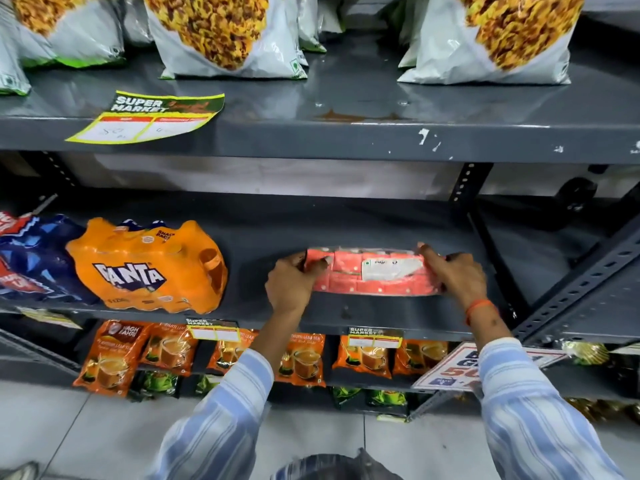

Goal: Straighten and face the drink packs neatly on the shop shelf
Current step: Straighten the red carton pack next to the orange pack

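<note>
Coral-pink plastic wrap is what both hands are clamped on: the left hand (290,284) grips the left end of the pink pack (372,273), thumb pressed over its top face, while the right hand (456,271) closes over the right end, fingers curled across the top edge. The pack lies flat, lengthwise, right of centre in the frame on the middle shelf (346,317), its white label (391,268) facing up (the print is too blurred to read). An orange thread band (479,308) circles the right wrist, and both arms wear blue-and-white striped sleeves (221,410).

Further left on the same shelf, well apart from the pink pack, sits an orange Fanta multipack (145,268), tilted with its logo facing forward. Just beside it at the left edge of the frame is a blue pack (38,261), touching it.

Below the shelf lip, orange tea pouches (114,358) stand in a row along the lower part of the frame, with yellow-edged price tags (213,332) clipped on the shelf front above them. Across the top of the frame, white snack bags (225,36) stand on the upper shelf (346,98), where a larger price card (149,116) lies at upper left.
</note>
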Motion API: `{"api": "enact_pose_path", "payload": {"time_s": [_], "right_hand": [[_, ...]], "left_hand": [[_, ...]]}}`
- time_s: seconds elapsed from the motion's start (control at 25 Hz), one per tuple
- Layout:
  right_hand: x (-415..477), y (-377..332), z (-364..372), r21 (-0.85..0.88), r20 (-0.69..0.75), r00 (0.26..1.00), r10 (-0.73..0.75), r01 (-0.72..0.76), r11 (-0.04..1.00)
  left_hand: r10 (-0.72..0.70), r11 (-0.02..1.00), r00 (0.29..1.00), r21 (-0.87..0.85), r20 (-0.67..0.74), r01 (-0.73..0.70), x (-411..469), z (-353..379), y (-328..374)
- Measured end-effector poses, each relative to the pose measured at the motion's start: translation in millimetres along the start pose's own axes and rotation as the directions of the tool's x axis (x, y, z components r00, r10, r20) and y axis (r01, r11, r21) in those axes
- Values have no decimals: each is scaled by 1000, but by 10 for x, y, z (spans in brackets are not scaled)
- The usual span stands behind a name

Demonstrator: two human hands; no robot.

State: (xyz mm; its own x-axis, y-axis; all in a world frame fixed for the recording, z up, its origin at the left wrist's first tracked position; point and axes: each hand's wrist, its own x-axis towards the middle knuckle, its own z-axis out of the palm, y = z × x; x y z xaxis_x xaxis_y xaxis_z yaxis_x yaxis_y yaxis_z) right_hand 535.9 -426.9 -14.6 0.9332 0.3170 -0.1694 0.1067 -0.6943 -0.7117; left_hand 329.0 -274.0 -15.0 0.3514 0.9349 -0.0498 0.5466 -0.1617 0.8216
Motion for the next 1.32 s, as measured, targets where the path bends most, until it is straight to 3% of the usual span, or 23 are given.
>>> {"api": "enact_pose_path", "payload": {"time_s": [0.2, 0.36, 0.52, 0.68, 0.84, 0.96, 1.08, 1.2, 1.32], "right_hand": [[68, -142, 44, -245, -9, 996, -90, 85, 966], [78, -144, 97, -280, -6, 992, -128, 122, 952], [-54, -75, 152, -192, -133, 979, -153, 126, 973], [-388, 216, 413, 149, -306, 939, -156, 209, 966], [-542, 384, 616, 293, -287, 946, -154, 239, 926], [-486, 362, 563, 251, -257, 962, -96, 163, 954], [-323, 297, 554, 61, -183, 959, -216, 230, 971], [-161, 116, 475, -24, -34, 964, -262, 262, 965], [-190, 156, 378, -118, -64, 971, -229, 220, 968]], "left_hand": [[59, 998, 996, -3, -72, -59, 89, 41, -12], [77, 988, 986, -119, -148, -95, 2, 161, -77], [85, 953, 985, -276, -148, -124, -94, 227, -278], [113, 923, 989, -358, -96, -140, -391, 331, -689], [113, 969, 992, -216, -61, -123, -277, 308, -666], [45, 991, 999, -128, -15, -46, -45, 324, -601], [-7, 982, 989, -185, 148, 35, -400, 589, -429], [12, 957, 895, -265, 446, 119, -826, 850, -47], [-21, 964, 874, -221, 485, 146, -441, 849, -18]]}}
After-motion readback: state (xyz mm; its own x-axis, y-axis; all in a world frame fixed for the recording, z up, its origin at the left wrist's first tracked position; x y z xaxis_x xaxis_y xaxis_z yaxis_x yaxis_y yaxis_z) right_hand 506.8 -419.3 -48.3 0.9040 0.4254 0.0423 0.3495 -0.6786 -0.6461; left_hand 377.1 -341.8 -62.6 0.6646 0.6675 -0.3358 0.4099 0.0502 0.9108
